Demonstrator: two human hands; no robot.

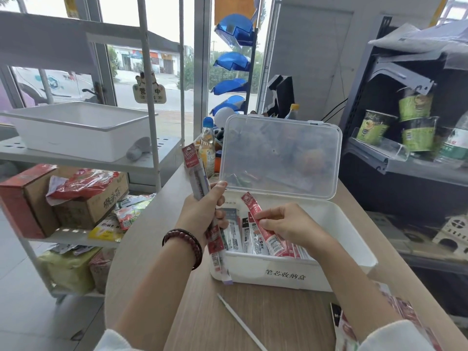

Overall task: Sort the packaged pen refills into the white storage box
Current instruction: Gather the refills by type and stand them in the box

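The white storage box (349, 224) stands on the wooden table with its clear lid (278, 153) tipped up and back. Several packaged pen refills (243, 239) lie inside at its left end. My left hand (202, 211) is closed around a bundle of red-and-clear refill packs (195, 165), held upright just left of the box. My right hand (286, 224) pinches one red refill pack (255, 211) over the box's interior, tilted with its top end up and to the left. More refill packs (400, 315) lie on the table under my right forearm.
A thin white stick (240, 320) lies on the table in front of the box. Drink bottles (206, 148) stand behind the lid. A white shelf rack with a white tray (76, 127) and cartons is on the left. A dark shelf with cup noodles (415, 122) is on the right.
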